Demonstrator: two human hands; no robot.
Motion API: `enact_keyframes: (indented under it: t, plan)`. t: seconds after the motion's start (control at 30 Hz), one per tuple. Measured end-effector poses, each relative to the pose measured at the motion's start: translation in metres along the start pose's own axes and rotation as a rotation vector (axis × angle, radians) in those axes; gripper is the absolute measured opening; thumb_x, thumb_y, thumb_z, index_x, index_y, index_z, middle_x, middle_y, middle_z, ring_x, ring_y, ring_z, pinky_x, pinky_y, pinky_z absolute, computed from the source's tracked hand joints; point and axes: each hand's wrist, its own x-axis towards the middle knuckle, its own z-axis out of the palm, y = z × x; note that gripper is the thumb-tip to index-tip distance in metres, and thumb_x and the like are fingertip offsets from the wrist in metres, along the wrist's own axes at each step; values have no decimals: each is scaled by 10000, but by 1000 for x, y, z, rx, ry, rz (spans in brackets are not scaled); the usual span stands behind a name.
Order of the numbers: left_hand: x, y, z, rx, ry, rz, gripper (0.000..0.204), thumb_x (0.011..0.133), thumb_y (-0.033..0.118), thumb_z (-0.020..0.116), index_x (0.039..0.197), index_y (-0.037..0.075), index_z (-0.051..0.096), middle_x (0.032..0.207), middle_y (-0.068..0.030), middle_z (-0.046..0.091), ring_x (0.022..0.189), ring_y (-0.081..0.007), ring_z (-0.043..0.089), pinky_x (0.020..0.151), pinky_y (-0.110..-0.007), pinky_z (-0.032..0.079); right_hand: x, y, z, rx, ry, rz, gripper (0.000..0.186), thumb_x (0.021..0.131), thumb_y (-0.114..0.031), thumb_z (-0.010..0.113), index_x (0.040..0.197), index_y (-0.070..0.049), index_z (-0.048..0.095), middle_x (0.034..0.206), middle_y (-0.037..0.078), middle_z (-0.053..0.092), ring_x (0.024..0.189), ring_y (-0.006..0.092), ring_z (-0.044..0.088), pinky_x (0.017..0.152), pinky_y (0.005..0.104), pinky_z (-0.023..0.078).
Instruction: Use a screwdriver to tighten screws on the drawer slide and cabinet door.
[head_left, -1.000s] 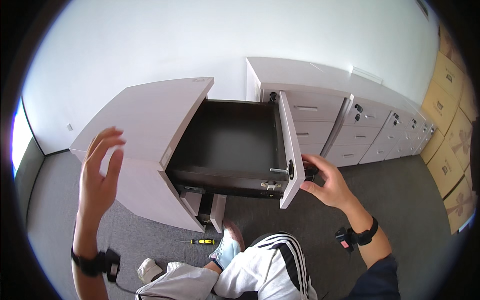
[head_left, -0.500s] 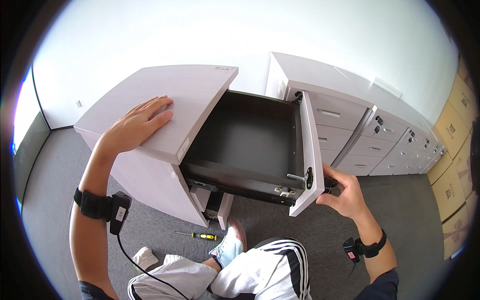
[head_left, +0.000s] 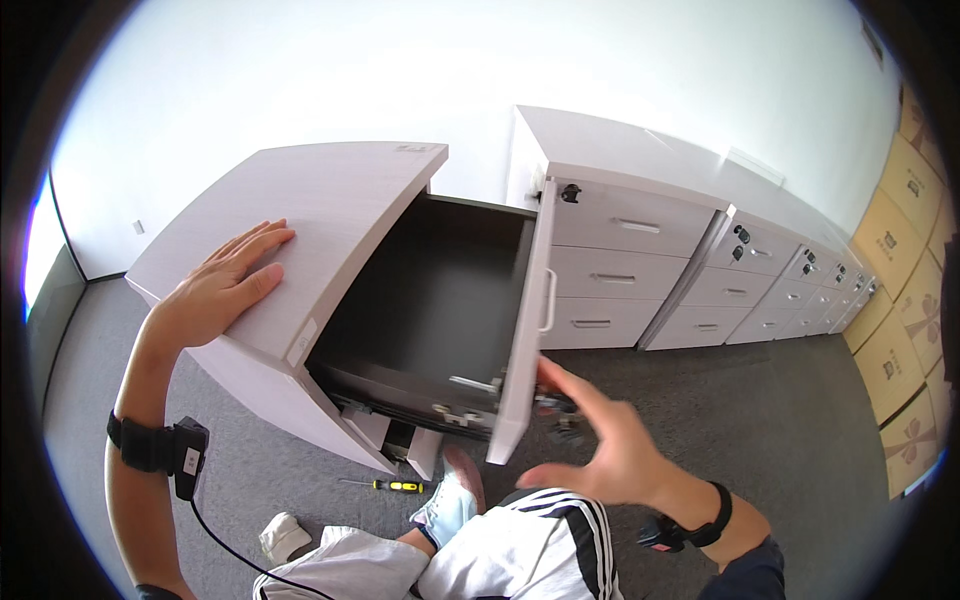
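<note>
My left hand [head_left: 222, 288] lies flat, fingers stretched, on the pale wood-grain top of a small cabinet [head_left: 320, 185]. Pulled out of the cabinet is a dark-lined top drawer [head_left: 430, 280] with a pale front and a silver handle [head_left: 549, 300]. Near the drawer front's near end, a metal lock bar [head_left: 472, 383] sticks into the drawer. On the outer face, blurred dark keys [head_left: 562, 415] hang at the lock. Right beside them is my right hand [head_left: 615, 450], thumb and fingers spread wide; its fingertips may touch the keys.
A lower drawer [head_left: 425, 452] stands partly out. A yellow-and-black screwdriver [head_left: 398, 487] lies on the grey carpet [head_left: 690, 410] near my shoe [head_left: 452, 500]. More pale drawer cabinets [head_left: 610, 235] with keys line the wall to the right. Cardboard boxes [head_left: 890, 350] are stacked at far right.
My right hand's fingers have come off the lock and spread apart. The cabinet and drawer now appear further left in the view. My left hand stays flat on the top.
</note>
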Motion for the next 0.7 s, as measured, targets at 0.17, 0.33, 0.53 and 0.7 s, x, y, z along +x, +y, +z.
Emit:
enact_keyframes:
  t: [0.17,0.33,0.53,0.7]
  plan:
    - [-6,-6,-3,-41,-18,45,652,894,595,349,1362,154,459,1464,-73,359,1393,-219,252,1141,-379,189,42,-15,52,123,-102,-34,922,774,-367,732,1449,-89,169,1481,194,270,1253,395,437,1020,431,392]
    - [-7,-8,-5,-93,9,59,639,896,587,359,1350,153,475,1456,-71,372,1386,-228,267,1138,-384,201,88,-23,95,246,-187,-80,886,798,-296,705,1454,-67,155,1472,211,270,1274,384,414,1047,428,350]
    - [-5,-10,-1,-33,80,78,528,928,479,388,1333,156,490,1433,-98,403,1350,-269,333,1127,-387,230,104,-20,113,298,-102,-94,907,787,-318,722,1454,-44,172,1418,246,335,1258,348,439,1041,429,364]
    - [-1,-12,2,-99,118,101,561,908,521,408,1326,159,495,1411,-85,435,1328,-262,370,1114,-384,265,86,4,104,305,-50,-60,1014,794,-338,730,1462,-38,29,1476,221,185,1307,347,369,1045,445,358]
